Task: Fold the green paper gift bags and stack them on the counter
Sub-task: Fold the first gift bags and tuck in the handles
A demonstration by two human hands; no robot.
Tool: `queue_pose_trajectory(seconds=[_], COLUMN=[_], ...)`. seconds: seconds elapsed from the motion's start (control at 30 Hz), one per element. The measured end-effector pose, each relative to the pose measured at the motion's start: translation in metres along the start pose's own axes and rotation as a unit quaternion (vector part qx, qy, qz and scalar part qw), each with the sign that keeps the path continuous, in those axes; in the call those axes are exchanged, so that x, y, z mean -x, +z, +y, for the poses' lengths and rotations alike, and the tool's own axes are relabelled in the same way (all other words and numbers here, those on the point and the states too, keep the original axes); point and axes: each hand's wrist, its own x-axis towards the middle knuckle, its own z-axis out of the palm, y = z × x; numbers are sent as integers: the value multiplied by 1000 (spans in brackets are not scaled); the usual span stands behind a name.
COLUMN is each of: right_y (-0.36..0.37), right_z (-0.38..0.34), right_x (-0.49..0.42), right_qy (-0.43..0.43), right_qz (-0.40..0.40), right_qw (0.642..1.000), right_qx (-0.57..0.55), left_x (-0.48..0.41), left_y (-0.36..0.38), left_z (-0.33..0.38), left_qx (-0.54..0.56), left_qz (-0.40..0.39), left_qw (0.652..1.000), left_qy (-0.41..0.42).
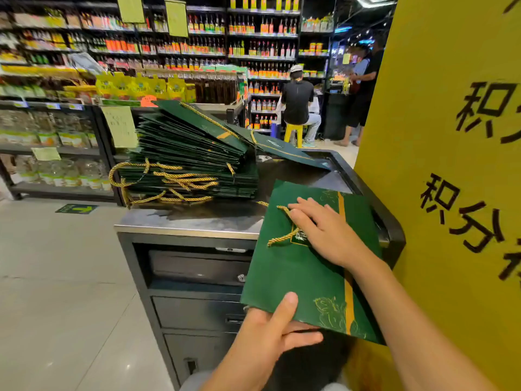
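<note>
A flat green paper gift bag (293,275) with gold cord handles and a gold stripe lies tilted over the near right corner of the steel counter (197,218). My left hand (270,331) grips its lower edge, thumb on top and fingers underneath. My right hand (324,230) presses flat on its upper part, beside the gold cord. Further back on the counter stands a tall stack of folded green bags (191,165), gold handles hanging off its left side. Another green bag (284,149) lies slanted behind the stack.
A yellow sign board (451,165) with black characters stands close on the right. Under the counter are black drawers (197,311). Tiled floor (56,277) opens to the left. Shelves of bottles (197,46) fill the back, where a person sits on a yellow stool (294,134).
</note>
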Motion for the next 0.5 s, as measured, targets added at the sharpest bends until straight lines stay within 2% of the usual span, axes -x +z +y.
queue_pose_trajectory(seconds=[0.13, 0.27, 0.37, 0.5], right_y=[-5, -3, -2, -3], right_z=[-1, -1, 3, 5], right_x=[-2, -4, -6, -5], right_qy=[-2, -6, -7, -13], right_qz=[-19, -11, -17, -32], right_qw=[1000, 1000, 1000, 999], right_qx=[-2, 4, 8, -1], left_x=[-3, -12, -20, -37], left_y=[-16, -32, -37, -42], left_z=[11, 26, 41, 62], left_qx=[-79, -74, -58, -139], left_qz=[-15, 13, 44, 42], left_qw=[996, 995, 997, 989], left_qy=[26, 61, 27, -18])
